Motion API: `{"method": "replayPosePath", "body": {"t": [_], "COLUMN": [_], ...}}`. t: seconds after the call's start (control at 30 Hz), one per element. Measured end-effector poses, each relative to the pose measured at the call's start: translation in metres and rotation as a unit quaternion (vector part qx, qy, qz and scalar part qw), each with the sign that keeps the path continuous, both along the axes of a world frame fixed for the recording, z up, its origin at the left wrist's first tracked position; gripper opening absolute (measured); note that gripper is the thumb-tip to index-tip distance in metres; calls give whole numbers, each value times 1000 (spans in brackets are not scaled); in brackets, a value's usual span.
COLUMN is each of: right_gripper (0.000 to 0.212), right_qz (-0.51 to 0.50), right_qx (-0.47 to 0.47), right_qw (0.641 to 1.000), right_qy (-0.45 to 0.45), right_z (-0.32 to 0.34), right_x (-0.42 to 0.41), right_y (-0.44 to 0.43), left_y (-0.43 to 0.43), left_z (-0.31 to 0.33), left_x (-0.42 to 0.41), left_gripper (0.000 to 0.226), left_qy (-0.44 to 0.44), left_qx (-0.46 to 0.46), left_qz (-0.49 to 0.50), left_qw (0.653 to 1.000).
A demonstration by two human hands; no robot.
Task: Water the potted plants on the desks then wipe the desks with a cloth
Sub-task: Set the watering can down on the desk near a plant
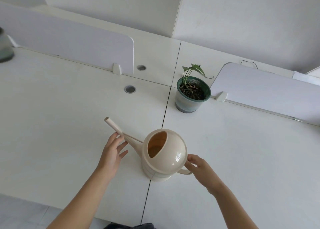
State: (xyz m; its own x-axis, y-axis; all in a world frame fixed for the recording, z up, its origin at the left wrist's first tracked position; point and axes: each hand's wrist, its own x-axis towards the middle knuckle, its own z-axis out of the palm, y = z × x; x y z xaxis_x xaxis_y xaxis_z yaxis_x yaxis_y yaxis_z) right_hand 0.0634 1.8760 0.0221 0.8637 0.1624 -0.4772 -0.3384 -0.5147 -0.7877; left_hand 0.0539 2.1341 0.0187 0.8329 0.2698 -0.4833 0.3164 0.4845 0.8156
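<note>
1. My right hand (199, 166) has its grip on the handle (186, 171) of the cream watering can (164, 154), fingers curled at the top of the loop where it meets the round body; I read this as holding, though the far side of the handle is hidden behind the hand
2. My left hand (112, 152) has a wide grip, fingers spread, with the fingertips (119, 137) touching the long spout (117, 129) from below at about its middle; nothing is closed around it
3. The can stands upright on the white counter (69, 125), its base right over the dark seam (164, 114) between two counter tops, with the spout angled up and to the far left and the handle pointing right
4. Through the oval opening on top I see the tan inside of the can; I cannot tell whether there is water in it
5. The potted plant (192, 92) stands farther back and slightly to the right of the can, well apart from it, just right of the seam; its pot has a dark green rim and pale sides, dark soil, and a few green leaves on thin stems
6. Two round cable holes (129, 89) lie in the counter to the left of the plant
7. White divider panels (78, 45) run along the far edge, left and right of the plant
8. At the far left edge a blurred pot (5, 47) is partly cut off
</note>
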Motion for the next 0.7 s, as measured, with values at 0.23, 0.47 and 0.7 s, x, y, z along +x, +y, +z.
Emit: {"method": "replayPosePath", "body": {"t": [0.23,0.47,0.7], "right_gripper": [13,14,30], "right_qz": [-20,-92,-165], "right_qx": [32,27,6], "right_qw": [999,995,986], "right_qy": [22,-17,-10], "right_z": [6,27,31], "right_x": [14,56,113], "right_y": [-14,-30,-35], "left_y": [-6,-21,-66], "left_z": [2,44,50], "left_x": [-7,20,121], "left_gripper": [44,17,30], "left_qy": [40,-27,-48], "left_qx": [100,209,262], "left_qz": [1,-29,-169], "left_qw": [994,977,949]}}
